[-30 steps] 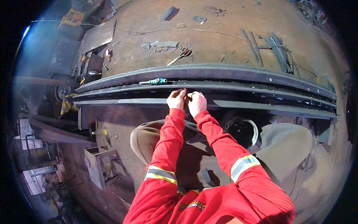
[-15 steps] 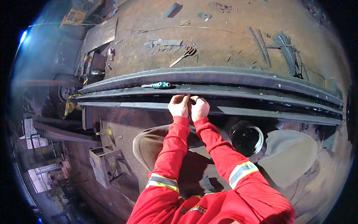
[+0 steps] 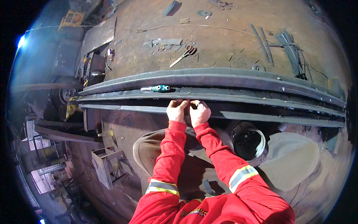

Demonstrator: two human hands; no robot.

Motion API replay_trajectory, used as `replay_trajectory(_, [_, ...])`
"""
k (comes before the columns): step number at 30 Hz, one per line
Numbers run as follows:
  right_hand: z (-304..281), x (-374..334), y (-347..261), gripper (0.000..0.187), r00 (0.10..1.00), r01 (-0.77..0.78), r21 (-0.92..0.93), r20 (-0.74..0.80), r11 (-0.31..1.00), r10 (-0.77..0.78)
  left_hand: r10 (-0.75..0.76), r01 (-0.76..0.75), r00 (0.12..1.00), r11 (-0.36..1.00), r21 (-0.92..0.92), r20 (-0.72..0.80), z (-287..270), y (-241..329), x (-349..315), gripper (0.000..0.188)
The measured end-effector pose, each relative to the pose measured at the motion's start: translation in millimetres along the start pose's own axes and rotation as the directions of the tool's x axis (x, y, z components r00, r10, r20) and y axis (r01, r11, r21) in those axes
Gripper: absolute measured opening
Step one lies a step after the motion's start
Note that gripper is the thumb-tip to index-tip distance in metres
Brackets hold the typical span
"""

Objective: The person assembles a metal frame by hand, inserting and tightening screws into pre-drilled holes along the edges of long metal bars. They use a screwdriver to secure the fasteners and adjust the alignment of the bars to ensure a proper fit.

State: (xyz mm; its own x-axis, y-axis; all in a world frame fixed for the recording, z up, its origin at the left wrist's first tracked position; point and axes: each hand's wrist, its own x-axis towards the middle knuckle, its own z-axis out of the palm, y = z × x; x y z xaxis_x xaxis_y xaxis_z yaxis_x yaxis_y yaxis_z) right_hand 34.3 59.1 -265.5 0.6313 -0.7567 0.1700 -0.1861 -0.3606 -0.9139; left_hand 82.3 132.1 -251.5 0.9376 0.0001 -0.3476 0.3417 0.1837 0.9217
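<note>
A long grey rail-like beam (image 3: pixel 223 76) with raised parallel ridges and dark channels lies across in front of me. My left hand (image 3: pixel 176 112) and my right hand (image 3: pixel 200 112) are side by side at its middle ridge (image 3: pixel 238 99). Both have curled fingers, with thumbs and fingertips pinched at the ridge's near side. Whatever lies between the fingertips is too small or hidden to make out. A dark ring shows on a right-hand finger. Just left of and beyond my hands, a teal-and-white handled tool (image 3: pixel 160 88) with a pale shaft rests in the far channel.
Scissors (image 3: pixel 186 53) lie on the brown ground beyond the beam. Dark strips (image 3: pixel 289 52) are piled at far right. A black bucket (image 3: pixel 248 142) with a pale rim stands by my right knee. At left are a wooden box frame (image 3: pixel 106 164) and a wheel (image 3: pixel 66 94).
Both hands have shifted slightly nearer to me along with the view, and the fingertips look a little farther apart. The handled tool remains in the channel.
</note>
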Motion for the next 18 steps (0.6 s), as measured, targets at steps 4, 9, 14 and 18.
replay_trajectory(4, [0, 1, 2, 0.014, 1.0, -0.001, 0.0, -0.016, 1.0, 0.001, -0.082, 0.082, 0.997, 0.997, -0.003, 0.002, 4, 8, -2, 0.016])
replay_trajectory(9, [4, -4, 4, 0.013, 1.0, -0.004, -0.006, -0.009, 1.0, 0.003, -0.135, 0.135, 0.991, 0.991, -0.002, -0.007, 0, 9, 0, 0.017])
replay_trajectory(14, [6, -4, 6, 0.012, 1.0, -0.028, 0.01, 0.006, 1.0, 0.028, -0.15, 0.15, 0.988, 0.988, 0.027, -0.024, 5, 16, -7, 0.014])
replay_trajectory(18, [6, -3, 6, 0.011, 1.0, -0.01, 0.004, -0.023, 1.0, 0.01, -0.198, 0.196, 0.979, 0.98, -0.036, -0.057, 3, 22, -7, 0.003])
